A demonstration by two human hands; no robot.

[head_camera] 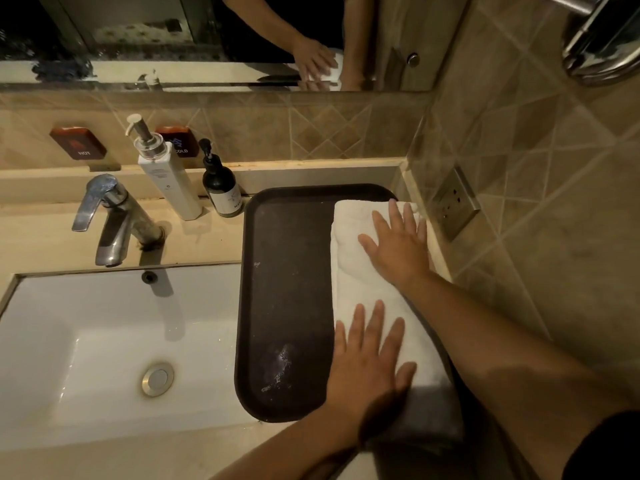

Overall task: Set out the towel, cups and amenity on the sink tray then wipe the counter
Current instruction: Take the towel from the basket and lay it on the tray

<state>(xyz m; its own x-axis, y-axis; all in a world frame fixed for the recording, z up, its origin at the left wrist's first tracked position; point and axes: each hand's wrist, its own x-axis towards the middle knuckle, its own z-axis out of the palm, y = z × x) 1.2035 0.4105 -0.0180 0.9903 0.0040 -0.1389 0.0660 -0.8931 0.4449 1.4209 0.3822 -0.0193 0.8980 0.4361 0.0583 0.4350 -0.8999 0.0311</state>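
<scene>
Soft white cloth towel (360, 258); matt dark tray (287, 306).

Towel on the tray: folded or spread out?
Folded. The towel is a narrow thick strip along the tray's right side, both hands flat on it.

Beige stone counter (52, 233) with inset white rectangular basin (86, 341). Directly on it: chrome lever faucet (114, 220), tall white square pump bottle (166, 174), small black pump bottle (221, 188), and dark rounded rectangular tray (287, 289), set just right of the basin.

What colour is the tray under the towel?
Dark brown, nearly black, with whitish scuffs; the tray shows best in the head view.
</scene>
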